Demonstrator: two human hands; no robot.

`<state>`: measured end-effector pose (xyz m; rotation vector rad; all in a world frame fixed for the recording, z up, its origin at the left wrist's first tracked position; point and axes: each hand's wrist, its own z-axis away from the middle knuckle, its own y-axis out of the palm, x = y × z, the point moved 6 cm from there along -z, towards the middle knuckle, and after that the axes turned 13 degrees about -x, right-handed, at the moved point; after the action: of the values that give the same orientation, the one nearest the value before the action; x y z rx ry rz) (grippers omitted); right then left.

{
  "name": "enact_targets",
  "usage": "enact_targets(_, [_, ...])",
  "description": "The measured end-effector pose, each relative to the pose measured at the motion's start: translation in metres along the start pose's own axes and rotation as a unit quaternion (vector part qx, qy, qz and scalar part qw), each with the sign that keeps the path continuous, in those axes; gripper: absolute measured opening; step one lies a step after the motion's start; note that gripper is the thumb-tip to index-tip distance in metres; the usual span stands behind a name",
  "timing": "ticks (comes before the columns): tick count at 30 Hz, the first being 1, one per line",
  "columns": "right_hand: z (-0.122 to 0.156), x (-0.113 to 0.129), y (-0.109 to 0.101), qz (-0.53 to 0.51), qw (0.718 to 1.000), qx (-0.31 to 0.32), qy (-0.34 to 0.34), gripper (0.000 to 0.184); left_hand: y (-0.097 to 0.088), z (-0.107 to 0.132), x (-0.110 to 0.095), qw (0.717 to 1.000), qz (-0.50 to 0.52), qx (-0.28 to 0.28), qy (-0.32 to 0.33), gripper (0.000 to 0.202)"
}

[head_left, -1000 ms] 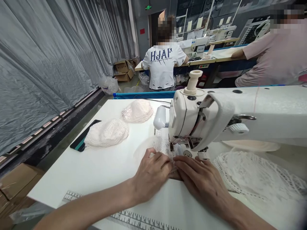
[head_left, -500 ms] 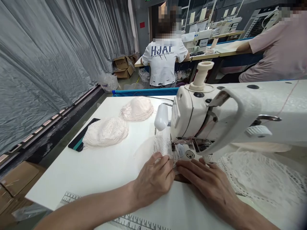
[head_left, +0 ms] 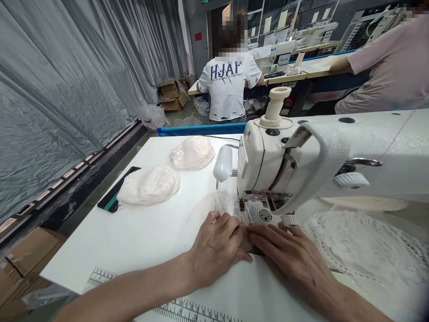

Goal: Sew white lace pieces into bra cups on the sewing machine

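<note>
A white lace piece [head_left: 227,202] with sheer fabric lies under the needle area of the white sewing machine [head_left: 256,156]. My left hand [head_left: 216,248] is closed on its near edge with bent fingers, and the thumb sticks out to the right. Just right of it, my right hand [head_left: 290,252] grips the same edge, fingers close together and fingertips almost meeting the left hand. The fabric between and beneath the hands is mostly hidden. Beside my right forearm lies a heap of white lace [head_left: 362,241].
Two stacks of pale lace pieces, one nearer [head_left: 149,185] and one farther [head_left: 192,153], sit left on the white table [head_left: 100,241]. The nearer partly covers a dark flat object [head_left: 109,203]. A white lamp [head_left: 223,164] stands by the machine head. Two people work beyond, one in a white shirt [head_left: 228,85].
My left thumb has come out to the right, and the left fingers have shifted slightly on the lace. The right hand stays nearly in place. The view has moved a little.
</note>
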<state>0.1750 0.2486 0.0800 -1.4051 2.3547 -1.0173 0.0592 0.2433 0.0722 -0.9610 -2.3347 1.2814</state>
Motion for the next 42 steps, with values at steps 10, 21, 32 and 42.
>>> enact_targets(10, [0.001, -0.008, 0.000, 0.061, 0.998, -0.012, 0.003, 0.040, 0.000, -0.005, 0.002, 1.000, -0.001, 0.001, -0.021, 0.042])
enact_targets(21, [0.006, -0.015, 0.009, 0.112, 0.994, -0.005, -0.008, 0.046, 0.004, -0.012, 0.009, 0.999, -0.014, 0.022, -0.042, 0.035])
enact_targets(32, [0.004, -0.010, 0.002, 0.072, 0.997, -0.009, 0.017, 0.041, -0.003, 0.002, -0.015, 0.998, -0.047, -0.040, 0.013, 0.025])
enact_targets(42, [0.007, -0.013, 0.007, 0.093, 0.996, -0.003, 0.016, 0.044, 0.000, -0.004, -0.007, 0.997, -0.070, -0.038, -0.010, 0.024])
